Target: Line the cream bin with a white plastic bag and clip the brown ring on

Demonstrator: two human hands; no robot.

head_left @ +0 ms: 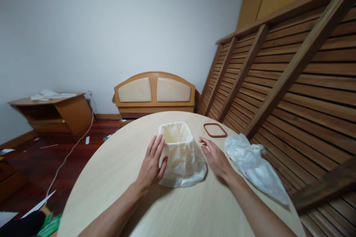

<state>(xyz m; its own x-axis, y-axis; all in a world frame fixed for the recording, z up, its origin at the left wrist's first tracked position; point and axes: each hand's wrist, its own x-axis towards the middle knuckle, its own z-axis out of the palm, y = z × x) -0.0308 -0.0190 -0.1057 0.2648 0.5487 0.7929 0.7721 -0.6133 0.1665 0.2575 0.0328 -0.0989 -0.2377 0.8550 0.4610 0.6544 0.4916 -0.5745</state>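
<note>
I see the bag-lined bin [179, 159] upright on the round table [111, 177]. My left hand [152, 161], thumb spread wide, is at its left side; touching, I can't tell. My right hand [216, 156], fingers loosely apart, hangs empty just right. Farther right lie a brown ring [219, 136] and a plastic bag [254, 164].

Around the surface [105, 177] I see a padded headboard [154, 90] at twelve o'clock, a cabinet [71, 116] at ten, a cord [72, 149] across the floor [50, 155] at nine, slatted wooden panelling [250, 92] at two.
</note>
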